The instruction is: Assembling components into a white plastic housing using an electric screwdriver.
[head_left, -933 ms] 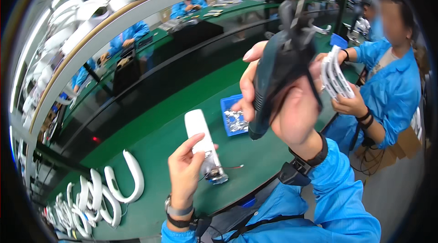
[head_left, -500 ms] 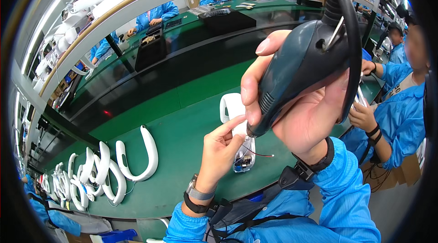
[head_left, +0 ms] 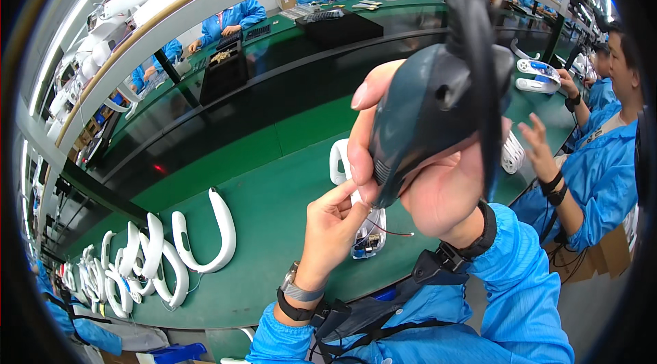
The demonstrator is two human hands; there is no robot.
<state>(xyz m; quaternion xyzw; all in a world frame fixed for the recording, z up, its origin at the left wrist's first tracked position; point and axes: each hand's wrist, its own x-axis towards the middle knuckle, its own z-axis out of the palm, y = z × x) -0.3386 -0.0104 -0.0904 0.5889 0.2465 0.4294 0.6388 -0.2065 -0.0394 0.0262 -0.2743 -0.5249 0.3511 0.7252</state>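
Note:
My right hand [head_left: 441, 193] wraps around a dark teal and black electric screwdriver [head_left: 414, 114], which hangs by a metal hook with a black cord. Its tip points down and is hidden behind my fingers. Below it on the green bench lies a white U-shaped housing [head_left: 337, 159], its near end uncovered, with a small circuit board [head_left: 367, 246] and a thin dark red wire [head_left: 390, 230] showing. My left hand [head_left: 333, 224] is closed in a pinch at that housing, close beneath the screwdriver. What its fingertips press on is partly hidden.
Several white U-shaped housings [head_left: 222, 241] stand along the bench at left. A shelf rail [head_left: 198, 5] holding more white parts crosses overhead. At right a co-worker [head_left: 602, 159] in blue handles a white housing [head_left: 537, 76]. A black conveyor [head_left: 239, 107] runs beyond.
My right hand and the screwdriver have shifted slightly left. My left hand is nearly still. At right, the co-worker's hands have moved apart, one raised with fingers spread, the other at a white housing.

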